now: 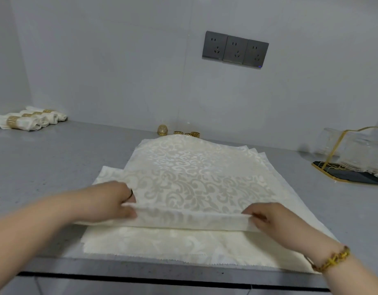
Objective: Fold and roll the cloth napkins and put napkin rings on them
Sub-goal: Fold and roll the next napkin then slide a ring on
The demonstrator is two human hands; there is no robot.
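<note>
On the grey counter, close to its near edge, lies a stack of cream damask napkins, and the top napkin is being turned over at its near hem. The left hand pinches the folded band at its left end. The right hand pinches the right end, so the band sits slightly lifted off the sheet below. The napkin's far edge humps up in front of the loose gold napkin rings by the wall. 4 finished rolls, each ringed, lie well apart at the far left.

The cloth looks thin, light and limp, with a smooth sheen, so it will likely sag between the 2 grips and may slide over the napkin beneath. Taking it at the 2 ends of the fold, as now, seems right. Pressing the middle flat would help keep the crease straight before rolling.
</note>
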